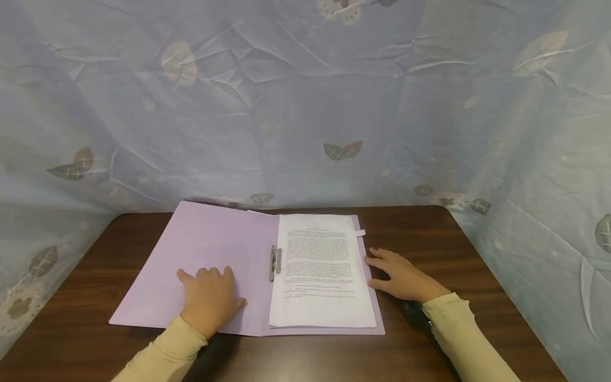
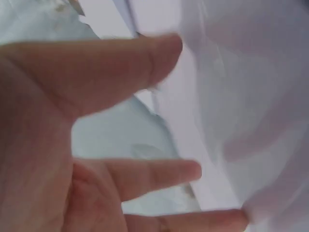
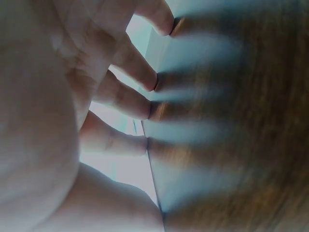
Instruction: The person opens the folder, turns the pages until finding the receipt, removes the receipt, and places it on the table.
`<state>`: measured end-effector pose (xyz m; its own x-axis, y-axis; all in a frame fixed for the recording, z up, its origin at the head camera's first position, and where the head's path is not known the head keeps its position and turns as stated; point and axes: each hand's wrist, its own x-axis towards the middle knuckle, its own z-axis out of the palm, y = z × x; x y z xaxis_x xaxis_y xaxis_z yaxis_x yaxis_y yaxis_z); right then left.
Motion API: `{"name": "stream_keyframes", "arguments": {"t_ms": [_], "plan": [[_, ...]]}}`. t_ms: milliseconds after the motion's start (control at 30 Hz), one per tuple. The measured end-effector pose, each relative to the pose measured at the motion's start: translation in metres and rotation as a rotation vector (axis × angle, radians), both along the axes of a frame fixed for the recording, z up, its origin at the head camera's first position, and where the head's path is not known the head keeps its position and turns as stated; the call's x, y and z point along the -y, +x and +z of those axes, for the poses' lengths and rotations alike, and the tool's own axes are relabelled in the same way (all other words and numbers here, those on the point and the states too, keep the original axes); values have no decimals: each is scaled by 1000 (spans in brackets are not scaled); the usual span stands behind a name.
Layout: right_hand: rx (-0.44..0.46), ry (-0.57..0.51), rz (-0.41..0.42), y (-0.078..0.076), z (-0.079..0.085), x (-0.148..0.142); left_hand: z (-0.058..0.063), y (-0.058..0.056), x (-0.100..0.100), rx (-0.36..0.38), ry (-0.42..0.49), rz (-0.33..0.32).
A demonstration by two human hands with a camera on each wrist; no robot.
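A lilac file folder [image 1: 224, 233] lies opened flat, with a stack of printed sheets [image 1: 317, 276] on its right half. Along the fold sits a metal fastener [image 1: 273, 263], at the left edge of the sheets. My left hand [image 1: 210, 297] is over the lower part of the left cover, fingers spread; in the left wrist view its fingertips [image 2: 239, 216] come down at the lilac surface. Beside the folder's right edge, my right hand [image 1: 406, 276] rests its spread fingertips [image 3: 152, 83] on the wooden table. Neither hand grips anything.
The dark wood table [image 1: 406, 228] carries the folder. A white tab [image 1: 360, 233] sticks out at the folder's upper right edge. Behind and at both sides hangs a pale blue curtain [image 1: 296, 116] with leaf prints. A black band [image 1: 415, 314] shows at the right wrist.
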<state>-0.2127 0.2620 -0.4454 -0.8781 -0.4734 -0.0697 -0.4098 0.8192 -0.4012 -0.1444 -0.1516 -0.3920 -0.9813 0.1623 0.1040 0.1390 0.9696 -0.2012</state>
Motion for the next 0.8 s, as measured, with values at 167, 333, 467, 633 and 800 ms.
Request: {"name": "stream_keyframes", "arguments": {"t_ms": [167, 333, 467, 633, 800], "plan": [[1, -2, -1, 2, 0, 0, -5, -22, 7, 269, 116, 60], [-2, -7, -4, 1, -1, 1, -7, -38, 18, 348, 222, 0], [3, -6, -9, 1, -2, 1, -13, -49, 28, 402, 349, -45], [10, -3, -22, 1, -3, 1, -18, -55, 31, 437, 435, -36], [15, -2, -26, 1, -1, 1, -17, -56, 27, 439, 421, -47]]}}
